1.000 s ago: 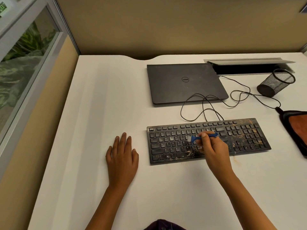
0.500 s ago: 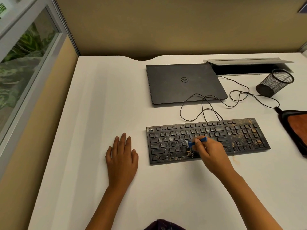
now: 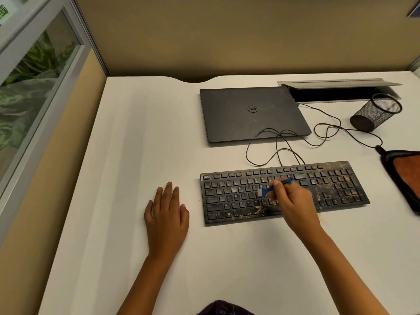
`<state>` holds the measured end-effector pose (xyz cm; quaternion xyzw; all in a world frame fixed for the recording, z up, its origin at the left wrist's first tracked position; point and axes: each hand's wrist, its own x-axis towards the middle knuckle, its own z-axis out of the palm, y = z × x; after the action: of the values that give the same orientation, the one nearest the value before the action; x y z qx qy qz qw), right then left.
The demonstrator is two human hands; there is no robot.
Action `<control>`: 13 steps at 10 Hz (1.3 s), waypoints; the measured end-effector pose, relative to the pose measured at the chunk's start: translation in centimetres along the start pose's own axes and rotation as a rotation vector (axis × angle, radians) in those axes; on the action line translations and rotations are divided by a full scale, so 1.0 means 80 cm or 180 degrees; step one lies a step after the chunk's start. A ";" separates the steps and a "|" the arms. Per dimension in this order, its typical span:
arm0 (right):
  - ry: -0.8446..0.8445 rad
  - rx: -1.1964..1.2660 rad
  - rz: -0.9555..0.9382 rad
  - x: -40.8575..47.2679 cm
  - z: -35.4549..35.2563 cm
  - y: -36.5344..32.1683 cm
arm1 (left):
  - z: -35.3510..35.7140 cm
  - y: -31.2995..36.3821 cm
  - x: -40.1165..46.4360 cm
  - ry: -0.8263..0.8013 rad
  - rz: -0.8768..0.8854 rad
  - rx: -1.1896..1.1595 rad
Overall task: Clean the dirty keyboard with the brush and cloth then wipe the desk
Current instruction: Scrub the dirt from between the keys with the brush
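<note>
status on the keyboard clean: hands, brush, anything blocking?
Right hand grips small blue-handled brush, bristles on black dusty keyboard. Left hand flat on white desk. Crumbs remain on the right keys. Nothing blocking.

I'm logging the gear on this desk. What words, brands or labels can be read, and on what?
"DELL", seen upside down: round logo on the closed laptop lid.
Keyboard key legends: mostly too small and blurred to read.
Green sign behind the glass, top left: too blurred to read.
</note>
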<state>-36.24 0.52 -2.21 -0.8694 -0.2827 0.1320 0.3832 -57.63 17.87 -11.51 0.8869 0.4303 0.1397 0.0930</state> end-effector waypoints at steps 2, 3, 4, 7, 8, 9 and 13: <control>-0.0512 -0.0517 -0.0186 -0.001 0.002 0.002 | 0.001 -0.001 -0.001 -0.0019 -0.0027 0.0000; -0.0411 -0.0356 -0.0371 0.000 -0.007 0.002 | 0.001 -0.001 0.000 -0.0030 -0.0020 0.0007; -0.0600 -0.0327 -0.0452 -0.003 -0.006 0.002 | 0.001 -0.001 0.000 -0.0037 -0.0023 0.0007; -0.0297 0.0142 0.0067 -0.007 0.004 0.004 | 0.000 0.000 0.000 -0.0023 -0.0001 0.0017; -0.0527 -0.0168 -0.0153 -0.013 0.008 0.005 | 0.000 0.000 0.000 -0.0034 -0.0004 0.0018; -0.0287 -0.0446 -0.0313 -0.012 0.006 0.014 | -0.001 0.000 -0.001 -0.0039 -0.0024 0.0027; 0.0045 -0.0389 -0.0774 -0.026 0.011 0.027 | -0.002 0.001 -0.001 -0.0016 -0.0019 0.0017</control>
<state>-37.42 -1.37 -4.36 -0.8513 -0.3908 0.0610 0.3447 -57.66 17.76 -11.38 0.8863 0.4331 0.1361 0.0921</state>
